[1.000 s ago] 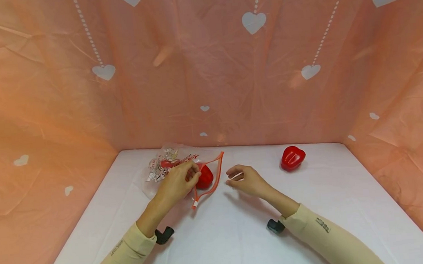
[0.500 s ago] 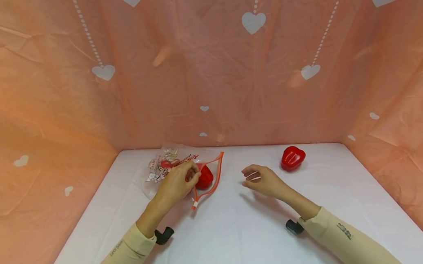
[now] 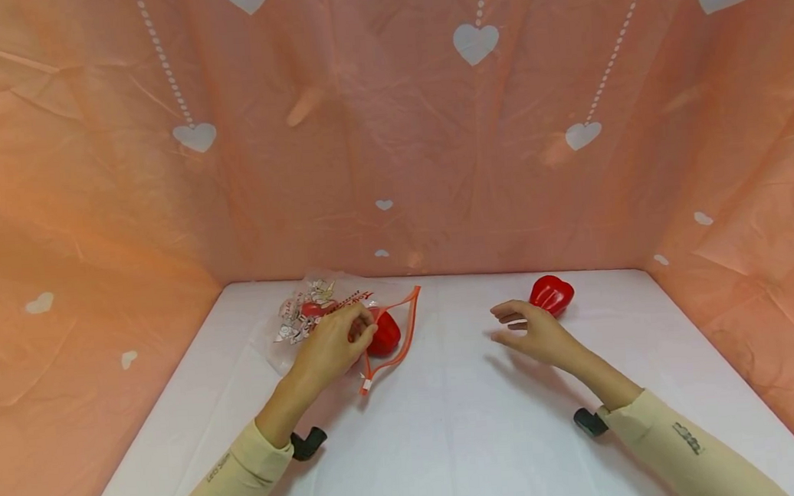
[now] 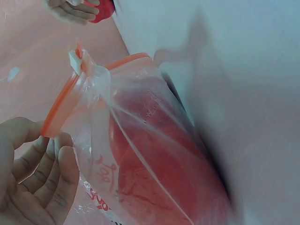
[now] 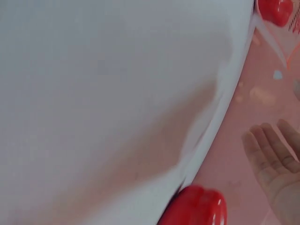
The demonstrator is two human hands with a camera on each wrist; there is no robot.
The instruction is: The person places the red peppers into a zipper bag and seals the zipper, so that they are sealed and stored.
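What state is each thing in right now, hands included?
Clear bag: unzipped, mouth gaping, lying on the table.
Bagged red pepper: inside the bag, near its mouth.
Loose red pepper: outside the bag, on the table, partly hidden by the right hand in the head view.
Left hand: pinching the bag's orange edge.
Right hand: empty, fingers apart.
Heart-print curtain: hanging, creased.

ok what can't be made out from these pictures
Head view: lower left of the loose red pepper, hidden by the right hand.
Head view: part of the bag, hidden by the left hand.
Left wrist view: whether the red shape in the bag is one thing or more; the bag blurs it, bottom edge cuts it off.
Head view: print on the right sleeve, too small.
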